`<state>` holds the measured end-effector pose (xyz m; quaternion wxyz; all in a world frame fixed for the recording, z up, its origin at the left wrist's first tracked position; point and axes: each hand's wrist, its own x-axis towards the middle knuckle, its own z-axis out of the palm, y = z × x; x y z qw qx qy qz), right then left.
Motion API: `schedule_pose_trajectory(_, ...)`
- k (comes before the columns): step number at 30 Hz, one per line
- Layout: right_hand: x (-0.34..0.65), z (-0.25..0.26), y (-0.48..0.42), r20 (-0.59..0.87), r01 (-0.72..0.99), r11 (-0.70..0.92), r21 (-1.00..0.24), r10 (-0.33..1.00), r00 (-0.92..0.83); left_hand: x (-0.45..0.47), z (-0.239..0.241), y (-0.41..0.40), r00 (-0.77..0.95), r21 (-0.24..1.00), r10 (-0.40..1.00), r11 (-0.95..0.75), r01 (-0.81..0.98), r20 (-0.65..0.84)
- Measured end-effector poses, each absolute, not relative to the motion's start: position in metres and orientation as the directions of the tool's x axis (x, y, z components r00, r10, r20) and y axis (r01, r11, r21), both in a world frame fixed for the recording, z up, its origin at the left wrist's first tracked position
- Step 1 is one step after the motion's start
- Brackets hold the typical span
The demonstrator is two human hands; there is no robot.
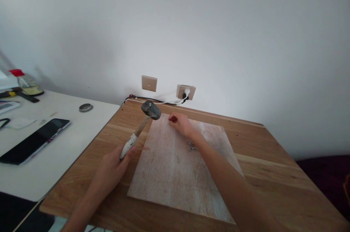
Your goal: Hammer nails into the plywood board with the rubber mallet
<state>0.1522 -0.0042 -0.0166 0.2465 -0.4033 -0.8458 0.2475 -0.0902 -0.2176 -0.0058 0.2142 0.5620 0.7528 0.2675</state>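
My left hand [120, 162] is wrapped round the handle of a rubber mallet [151, 110], whose dark, worn head is raised over the board's far left corner. A thin wooden board [164, 184] with a whitish, scuffed face lies flat on the table. At its far edge my right hand [179, 122] has its fingers pinched together, close to the surface. Whatever they may hold is too small to make out. Several small metal nails [192, 147] lie in a loose group beside my right forearm, and another nail [178, 159] lies nearer the middle of the board.
The wooden table [262, 166] stands against a white wall with a socket [188, 92] and cables. On a white table [79, 141] to the left lie a tablet-like device [35, 139], a round lid [85, 107] and a red-capped bottle [28, 84].
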Motion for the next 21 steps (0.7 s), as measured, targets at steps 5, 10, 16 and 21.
schedule_pose_trajectory(5, 0.149, -0.024, -0.01, 0.27, 0.523, 0.596, -0.61, 0.776, -0.57, -0.093, -0.011, -0.216, -0.265, 0.625, 0.963, 0.233, 0.745, -0.043)
schedule_pose_trajectory(10, 0.148, -0.028, -0.012, 0.275, 0.559, 0.583, -0.589, 0.796, -0.54, -0.092, -0.015, -0.214, -0.241, 0.605, 0.968, 0.234, 0.761, -0.071)
schedule_pose_trajectory(16, 0.148, -0.021, -0.014, 0.234, 0.6, 0.547, -0.583, 0.821, -0.521, -0.08, -0.004, -0.198, -0.191, 0.475, 0.975, 0.22, 0.852, -0.109)
schedule_pose_trajectory(21, 0.17, -0.005, -0.02, 0.229, 0.635, 0.558, -0.535, 0.819, -0.527, -0.065, 0.012, -0.186, -0.17, 0.334, 0.974, 0.21, 0.919, -0.147)
